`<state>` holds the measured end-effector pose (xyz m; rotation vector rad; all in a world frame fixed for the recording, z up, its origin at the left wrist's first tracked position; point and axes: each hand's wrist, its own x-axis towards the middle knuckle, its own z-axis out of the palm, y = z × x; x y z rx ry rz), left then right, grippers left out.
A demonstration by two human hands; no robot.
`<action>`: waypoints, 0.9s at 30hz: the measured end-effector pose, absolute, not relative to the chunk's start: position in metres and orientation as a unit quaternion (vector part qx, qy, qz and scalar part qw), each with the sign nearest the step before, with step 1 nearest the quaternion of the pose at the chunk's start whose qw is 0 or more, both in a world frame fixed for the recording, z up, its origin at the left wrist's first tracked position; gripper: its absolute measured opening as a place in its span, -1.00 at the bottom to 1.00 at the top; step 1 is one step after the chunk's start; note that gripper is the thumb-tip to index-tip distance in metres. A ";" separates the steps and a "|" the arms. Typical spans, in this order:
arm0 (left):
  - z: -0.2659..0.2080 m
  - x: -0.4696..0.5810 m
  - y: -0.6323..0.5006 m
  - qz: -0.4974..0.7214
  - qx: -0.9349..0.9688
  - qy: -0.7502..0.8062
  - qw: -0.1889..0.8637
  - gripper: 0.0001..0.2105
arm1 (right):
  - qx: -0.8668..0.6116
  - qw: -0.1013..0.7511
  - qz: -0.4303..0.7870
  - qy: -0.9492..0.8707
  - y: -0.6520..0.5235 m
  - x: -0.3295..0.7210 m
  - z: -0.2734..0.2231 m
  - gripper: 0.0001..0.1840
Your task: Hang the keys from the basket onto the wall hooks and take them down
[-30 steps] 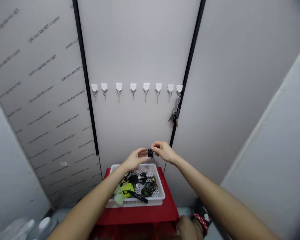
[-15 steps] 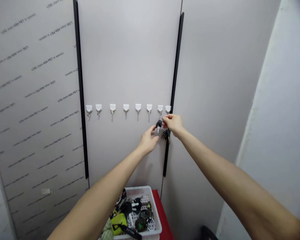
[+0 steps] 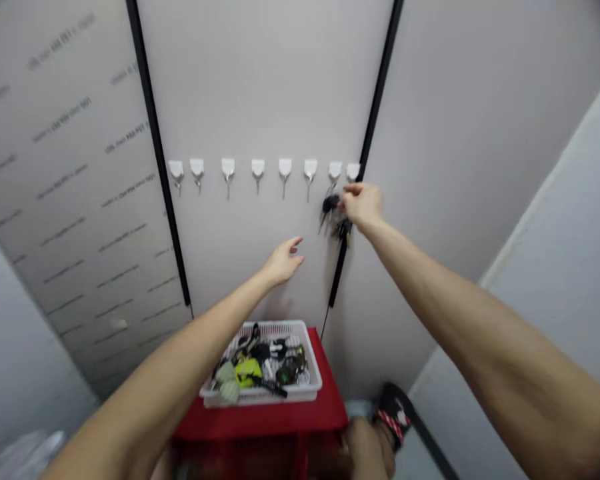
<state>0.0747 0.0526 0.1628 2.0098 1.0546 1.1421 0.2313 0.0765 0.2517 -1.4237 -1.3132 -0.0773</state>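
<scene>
A bunch of keys (image 3: 331,202) with black heads hangs below the second hook from the right. My right hand (image 3: 364,205) is at its right side, fingers bent and closed at the bunch; blur softens the exact contact. Just below my right fingers, another bunch of dark keys (image 3: 343,230) hangs in front of the black strip. My left hand (image 3: 283,261) is open and holds nothing, its fingers and thumb apart, lower and to the left of the keys.
White adhesive hooks (image 3: 285,168) run in a row across the pale panel, between two black vertical strips (image 3: 155,133). Below, a white basket (image 3: 260,398) of keys, rings and a yellow-green pouch (image 3: 249,372) stands on a red stand (image 3: 330,400). A foot in a dark shoe (image 3: 395,413) is at lower right.
My left hand has come away from the keys, down and to the left, and opened. My right hand stays by the keys. The view has tilted down, showing more of the red stand.
</scene>
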 end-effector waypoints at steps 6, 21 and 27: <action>0.072 0.017 0.033 0.282 0.783 0.475 0.286 -0.64 | -0.547 0.394 0.038 -0.737 0.035 0.196 0.141 -0.76; 0.008 -0.014 0.025 0.140 0.814 0.528 0.199 -0.71 | -0.571 0.066 0.084 -0.814 0.025 0.146 0.015 -0.82; 0.007 -0.014 0.024 0.143 0.812 0.528 0.203 -0.71 | -0.582 0.121 0.130 -0.794 0.025 0.138 0.013 -0.86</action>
